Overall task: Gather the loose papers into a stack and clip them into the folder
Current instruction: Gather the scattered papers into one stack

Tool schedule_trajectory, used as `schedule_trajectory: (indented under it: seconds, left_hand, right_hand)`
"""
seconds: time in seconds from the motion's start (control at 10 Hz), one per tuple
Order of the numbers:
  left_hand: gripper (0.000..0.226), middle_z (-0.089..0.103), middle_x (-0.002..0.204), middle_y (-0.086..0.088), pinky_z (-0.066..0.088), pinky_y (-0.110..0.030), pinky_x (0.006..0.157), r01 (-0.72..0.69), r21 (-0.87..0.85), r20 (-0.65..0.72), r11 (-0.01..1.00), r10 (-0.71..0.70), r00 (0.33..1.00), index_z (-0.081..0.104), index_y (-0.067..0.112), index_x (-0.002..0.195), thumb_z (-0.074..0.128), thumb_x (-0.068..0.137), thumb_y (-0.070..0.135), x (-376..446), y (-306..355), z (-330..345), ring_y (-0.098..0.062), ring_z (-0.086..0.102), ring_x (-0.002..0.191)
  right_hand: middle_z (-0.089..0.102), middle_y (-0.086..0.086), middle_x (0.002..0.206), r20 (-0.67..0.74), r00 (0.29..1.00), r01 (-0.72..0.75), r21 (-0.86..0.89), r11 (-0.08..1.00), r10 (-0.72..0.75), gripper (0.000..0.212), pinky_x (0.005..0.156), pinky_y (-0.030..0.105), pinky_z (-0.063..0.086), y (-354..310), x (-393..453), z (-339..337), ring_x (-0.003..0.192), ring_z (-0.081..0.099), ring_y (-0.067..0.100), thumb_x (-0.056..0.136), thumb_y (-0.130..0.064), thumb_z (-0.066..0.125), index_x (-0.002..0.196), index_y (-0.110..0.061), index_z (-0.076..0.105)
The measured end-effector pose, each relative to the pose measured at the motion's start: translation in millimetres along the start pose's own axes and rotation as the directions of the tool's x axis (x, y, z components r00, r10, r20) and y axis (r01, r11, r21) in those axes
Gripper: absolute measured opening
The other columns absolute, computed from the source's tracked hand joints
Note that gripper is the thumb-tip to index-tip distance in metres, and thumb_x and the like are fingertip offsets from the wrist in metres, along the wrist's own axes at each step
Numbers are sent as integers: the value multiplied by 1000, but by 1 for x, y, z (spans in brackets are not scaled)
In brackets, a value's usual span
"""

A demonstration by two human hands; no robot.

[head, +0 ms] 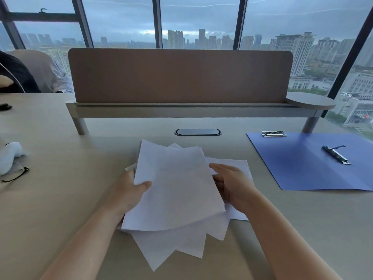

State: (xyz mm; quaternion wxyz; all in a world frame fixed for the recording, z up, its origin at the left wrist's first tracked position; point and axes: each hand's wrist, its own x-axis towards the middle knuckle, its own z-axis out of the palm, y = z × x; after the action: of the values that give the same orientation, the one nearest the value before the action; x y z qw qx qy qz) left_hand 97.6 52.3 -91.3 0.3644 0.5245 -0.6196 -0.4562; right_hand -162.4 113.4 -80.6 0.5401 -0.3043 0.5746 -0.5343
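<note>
Several white papers lie fanned and misaligned in the middle of the desk, their corners sticking out toward me. My left hand grips the left edge of the pile, thumb on the top sheet. My right hand holds the right edge, fingers curled on the sheets. An open blue folder lies flat to the right, apart from the papers. It carries a metal clip at its far left corner and a long spring clip near its middle.
A brown divider panel on a raised shelf stands at the back of the desk. A cable grommet sits behind the papers. Black-framed glasses and a white object lie at the left edge.
</note>
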Motion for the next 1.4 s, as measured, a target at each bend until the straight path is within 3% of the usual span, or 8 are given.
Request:
schedule_trajectory:
  seconds: [0.1, 0.2, 0.3, 0.4, 0.5, 0.6, 0.8, 1.4]
  left_hand:
    - [26, 74, 99, -1, 53, -24, 63, 90, -110, 23, 990, -88, 996, 64, 21, 112, 61, 93, 2, 4, -4, -5, -11, 72, 75]
    - [25, 70, 105, -15, 53, -32, 73, 169, -470, 36, 866, -172, 984, 61, 0, 119, 57, 95, 3, 10, -5, -7, -22, 69, 77]
    - [27, 66, 94, -2, 53, -20, 66, 233, -758, 85, 609, -262, 961, 59, 5, 125, 43, 102, 7, 16, -20, -13, -7, 67, 65]
    - [50, 70, 117, -13, 49, -13, 88, 169, -829, 106, 533, -148, 983, 56, -5, 133, 19, 109, 16, 33, -49, -22, -11, 70, 102]
    - [45, 59, 136, -18, 43, -22, 103, 128, -923, 135, 362, -7, 991, 43, -4, 142, 51, 99, 5, 25, -64, -26, -23, 61, 124]
    - [89, 75, 72, -5, 56, -18, 55, 233, -907, 214, 351, -93, 972, 70, 1, 94, 100, 10, 13, 21, -34, -15, -12, 73, 61]
    - [4, 73, 66, -6, 53, -16, 43, 246, -900, 142, 361, -292, 946, 61, 3, 92, 58, 90, 2, 1, -2, -3, -11, 70, 54]
    - [13, 77, 76, -2, 54, -15, 50, 194, -867, 93, 459, -234, 968, 64, 10, 98, 55, 95, 2, -7, 10, 2, -8, 73, 62]
  right_hand:
    - [76, 6, 95, -107, 989, 68, -247, 967, -97, 23, 80, 30, 59, 7, 8, 0, 83, 73, 23, 95, -22, 60, 115, -16, 70]
    - [73, 3, 101, -152, 949, 153, -546, 824, -276, 31, 65, 10, 49, 3, 3, -2, 83, 66, 12, 97, -23, 60, 128, -19, 60]
    - [63, -4, 133, -123, 918, 109, -836, 537, -378, 61, 95, 29, 46, 5, 2, -7, 123, 57, 18, 89, -49, 64, 142, -25, 49]
    - [44, -2, 152, -89, 959, -1, -951, 310, -269, 101, 113, 40, 32, 10, 1, -7, 141, 39, 22, 71, -79, 60, 151, -25, 32]
    - [31, 1, 156, -44, 975, -3, -983, 185, -219, 123, 115, 44, 20, 15, 1, -6, 146, 23, 25, 53, -93, 55, 151, -25, 23]
    - [29, 2, 156, -51, 978, -19, -987, 159, -204, 135, 115, 45, 21, 14, 2, -5, 147, 22, 27, 45, -97, 55, 153, -24, 18]
    - [42, 2, 152, -47, 975, -12, -987, 159, -219, 133, 112, 43, 30, 6, -3, -1, 142, 36, 25, 47, -92, 63, 152, -22, 22]
    - [60, 2, 119, -165, 949, -94, -961, 259, -267, 95, 73, 34, 45, -23, 17, 5, 110, 59, 26, 52, -61, 86, 128, -19, 48]
